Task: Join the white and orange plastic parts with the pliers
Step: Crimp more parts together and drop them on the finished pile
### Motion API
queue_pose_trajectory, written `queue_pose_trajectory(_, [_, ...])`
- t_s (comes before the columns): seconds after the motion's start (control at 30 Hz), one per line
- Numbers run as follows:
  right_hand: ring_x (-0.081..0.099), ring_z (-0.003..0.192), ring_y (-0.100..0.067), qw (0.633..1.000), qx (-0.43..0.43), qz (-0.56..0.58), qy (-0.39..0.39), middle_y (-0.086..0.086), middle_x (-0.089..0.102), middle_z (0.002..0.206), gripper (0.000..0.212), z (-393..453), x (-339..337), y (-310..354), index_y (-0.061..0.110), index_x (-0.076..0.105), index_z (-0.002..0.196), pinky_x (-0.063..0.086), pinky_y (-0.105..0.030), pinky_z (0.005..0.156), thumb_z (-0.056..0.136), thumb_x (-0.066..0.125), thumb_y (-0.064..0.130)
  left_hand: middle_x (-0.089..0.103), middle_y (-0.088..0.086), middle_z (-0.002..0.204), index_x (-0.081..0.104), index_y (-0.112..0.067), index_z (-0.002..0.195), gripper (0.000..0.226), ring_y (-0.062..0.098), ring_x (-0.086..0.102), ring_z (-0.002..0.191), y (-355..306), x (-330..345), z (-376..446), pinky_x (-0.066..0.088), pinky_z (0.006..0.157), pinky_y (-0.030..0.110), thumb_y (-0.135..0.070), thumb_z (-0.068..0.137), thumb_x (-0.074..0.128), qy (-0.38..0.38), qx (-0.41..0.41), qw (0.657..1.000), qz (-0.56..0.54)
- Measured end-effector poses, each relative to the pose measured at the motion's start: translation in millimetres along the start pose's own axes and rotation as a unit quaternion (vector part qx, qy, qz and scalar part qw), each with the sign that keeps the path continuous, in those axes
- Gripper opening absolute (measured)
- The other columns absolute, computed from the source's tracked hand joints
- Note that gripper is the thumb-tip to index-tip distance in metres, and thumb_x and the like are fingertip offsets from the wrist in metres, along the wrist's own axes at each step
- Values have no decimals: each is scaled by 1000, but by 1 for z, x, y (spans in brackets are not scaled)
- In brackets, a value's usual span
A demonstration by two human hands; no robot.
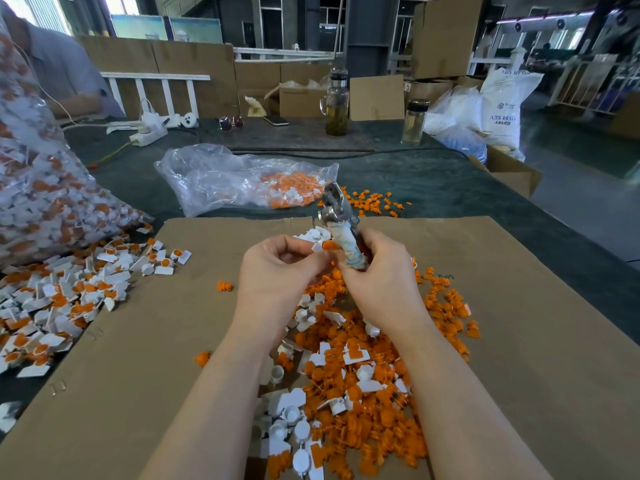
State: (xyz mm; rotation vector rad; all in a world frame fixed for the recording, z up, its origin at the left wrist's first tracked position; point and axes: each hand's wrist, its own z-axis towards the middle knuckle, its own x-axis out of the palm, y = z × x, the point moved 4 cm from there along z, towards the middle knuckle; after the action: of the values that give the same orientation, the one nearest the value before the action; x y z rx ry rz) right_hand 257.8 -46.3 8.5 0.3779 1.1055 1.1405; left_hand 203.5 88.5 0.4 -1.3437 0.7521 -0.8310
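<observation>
Left hand (277, 271) pinches white-orange part (323, 244); right hand (375, 271) grips pliers (341, 220)

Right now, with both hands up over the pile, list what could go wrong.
1. The right hand holds the pliers and also helps pinch the small parts, so the tool may slip.
2. A dropped part would vanish into the loose pile below.
3. Fingertips near the pliers may get nipped.

the pliers (337, 216) stand nearly upright, metal head up, their taped handles gripped in the right hand (377, 271). a white part (317, 247) and an orange part (329, 244) sit pinched together in the left hand (277, 271), touching the handles.
</observation>
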Motion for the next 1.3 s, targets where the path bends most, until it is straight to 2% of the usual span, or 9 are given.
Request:
queue_pose_trajectory(0.13, [62, 79, -10, 999, -1, 10, 45, 8, 66, 86, 16, 1, -1, 2, 19, 65, 104, 54, -37, 71, 88, 67, 19, 75, 5, 71, 70, -9, 81, 15, 11, 72, 63, 1, 0, 1, 56, 58, 17, -18, 80, 81, -21, 12, 999, 42])
queue_pose_trajectory(0.23, [64, 85, -10, 997, 13, 24, 68, 7, 68, 92, 21, 1, -4, 0, 18, 67, 109, 55, -38, 77, 89, 67, 22, 74, 7, 71, 69, -10, 79, 11, 11, 72, 63, 1, -1, 3, 55, 57, 16, -13, 83, 78, -26, 15, 999, 44])
queue_pose_trajectory(0.4, [63, 84, -4, 991, 43, 22, 123, 13, 66, 91, 15, 1, -11, -7, 24, 65, 103, 55, -32, 78, 89, 68, 24, 74, 1, 69, 67, -11, 81, 8, 10, 72, 64, -1, -5, 4, 53, 58, 14, -10, 86, 74, -20, 31, 999, 8])
queue_pose_trajectory(0.6, [64, 87, -15, 978, 46, -10, 206, 2, 67, 97, 21, -2, -10, -7, 19, 63, 107, 53, -45, 82, 88, 68, 25, 73, -3, 67, 66, -11, 83, 9, 10, 72, 65, -4, -8, 5, 56, 62, 17, -5, 88, 69, -12, 50, 998, -31])
queue_pose_trajectory(0.8, [63, 88, -11, 969, 35, -30, 244, 7, 66, 98, 26, -3, -9, -6, 21, 62, 112, 52, -41, 82, 88, 68, 27, 71, -5, 67, 65, -10, 84, 9, 9, 71, 65, -6, -9, 5, 53, 60, 15, -4, 89, 68, 7, 63, 997, -39])
queue_pose_trajectory(0.9, [61, 87, -8, 967, 30, -29, 252, 12, 64, 95, 22, -2, -10, -6, 24, 62, 110, 51, -33, 78, 89, 68, 27, 71, -4, 67, 65, -10, 83, 9, 8, 71, 64, -6, -9, 5, 53, 60, 14, -3, 89, 67, 16, 67, 997, -45])
queue_pose_trajectory(1.0, [58, 80, -2, 967, 19, -34, 254, 16, 61, 86, 15, -3, -9, -6, 33, 58, 100, 46, -24, 67, 90, 66, 24, 72, -4, 68, 65, -11, 83, 9, 8, 71, 65, -8, -8, 4, 52, 60, 14, -4, 89, 66, 27, 72, 996, -48])
queue_pose_trajectory(1.1, [59, 74, -6, 966, 11, -34, 256, 12, 62, 83, 17, -4, -7, -4, 38, 56, 90, 46, -27, 64, 92, 62, 22, 72, -5, 68, 65, -10, 84, 8, 6, 70, 64, -9, -9, 4, 52, 59, 13, -4, 90, 65, 30, 70, 996, -53])
queue_pose_trajectory(1.3, [54, 64, -6, 967, -3, -59, 249, 9, 59, 76, 13, -4, -4, -5, 29, 60, 92, 43, -27, 57, 93, 57, 17, 71, -6, 67, 64, -11, 84, 8, 6, 70, 64, -9, -9, 3, 53, 61, 14, -5, 90, 64, 28, 68, 996, -50])
